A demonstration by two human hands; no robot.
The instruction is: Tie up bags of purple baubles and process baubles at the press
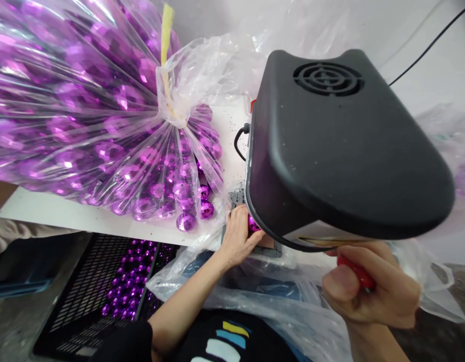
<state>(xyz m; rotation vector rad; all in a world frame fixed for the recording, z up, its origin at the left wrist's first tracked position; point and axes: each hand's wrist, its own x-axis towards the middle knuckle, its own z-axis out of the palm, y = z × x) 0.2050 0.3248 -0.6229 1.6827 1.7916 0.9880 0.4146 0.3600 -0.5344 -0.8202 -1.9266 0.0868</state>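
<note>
A black-hooded bench machine (345, 151), shaped like a small drill press, fills the right of the head view; its underside is hidden by the hood. My right hand (379, 289) is closed around a red handle (359, 274) at the machine's front. Under the hood's left edge, my left hand (236, 234) has its fingers around a shiny purple faceted ball (252, 223), partly covered by the hood and fingers. The ball is at a grey metal base (272, 250) below the machine.
A large clear bag of purple balls (85, 110), tied with a yellow strip (166, 32), lies on the white table (66, 213). Below is a black crate (74, 296) holding many small purple balls. Clear plastic sheeting (293, 306) drapes over my lap.
</note>
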